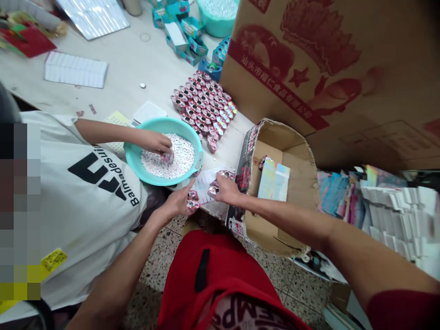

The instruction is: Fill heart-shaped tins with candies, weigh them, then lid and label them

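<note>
At the table's near edge, my left hand (178, 200) is closed around a pair of small red-and-white printed boxes (193, 205), its index finger stretched forward. Across from it, my right hand (227, 189) grips similar small printed boxes (213, 188), its fingers partly hiding them. Between both hands lies a white sheet with printed lines (203, 184). Just beyond, a turquoise basin (132, 160) holds many small white tablets (184, 153). A co-worker's hand (160, 142) is in that basin with a small printed box (167, 157).
Rows of printed boxes (202, 103) stand behind the basin. An open cardboard box (299, 211) is under my right forearm, with a large carton (309, 68) behind it. Stacked white cards (402, 215) lie far right. A co-worker in a white shirt (79, 220) is at left.
</note>
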Demonstrator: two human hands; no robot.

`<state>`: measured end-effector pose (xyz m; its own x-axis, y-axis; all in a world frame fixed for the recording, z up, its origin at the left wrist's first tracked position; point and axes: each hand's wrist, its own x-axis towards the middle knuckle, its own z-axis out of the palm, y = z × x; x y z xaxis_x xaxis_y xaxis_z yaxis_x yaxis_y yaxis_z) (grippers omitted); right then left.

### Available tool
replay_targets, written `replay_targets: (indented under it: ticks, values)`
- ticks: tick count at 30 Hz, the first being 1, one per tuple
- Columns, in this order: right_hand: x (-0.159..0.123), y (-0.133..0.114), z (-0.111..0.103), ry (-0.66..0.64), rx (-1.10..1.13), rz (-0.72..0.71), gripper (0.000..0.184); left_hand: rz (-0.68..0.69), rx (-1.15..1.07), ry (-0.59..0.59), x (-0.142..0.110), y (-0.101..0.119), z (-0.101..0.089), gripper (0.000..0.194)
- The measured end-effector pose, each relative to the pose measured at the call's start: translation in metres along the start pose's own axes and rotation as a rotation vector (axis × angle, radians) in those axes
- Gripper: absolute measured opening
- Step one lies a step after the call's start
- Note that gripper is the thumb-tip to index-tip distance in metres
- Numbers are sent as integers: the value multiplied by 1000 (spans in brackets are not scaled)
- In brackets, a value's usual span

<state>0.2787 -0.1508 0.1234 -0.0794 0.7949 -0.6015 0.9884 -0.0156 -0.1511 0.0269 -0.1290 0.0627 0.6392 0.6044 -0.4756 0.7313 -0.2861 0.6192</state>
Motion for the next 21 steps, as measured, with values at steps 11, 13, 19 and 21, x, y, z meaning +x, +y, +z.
replay_targets:
  ticks: [11,13,19,21]
  values:
    - [5,-39,18,169,284,598,65,-181,-66,68,68,23,-1,138]
    - [7,-45,21,189,322,636,72,-191,-63,75,71,24,-2,135]
    - [26,-44,21,129,611,874,100,-257,-8,28,80,33,-4,140]
    - [33,-37,19,101,637,881,97,-271,11,-9,84,38,-7,141]
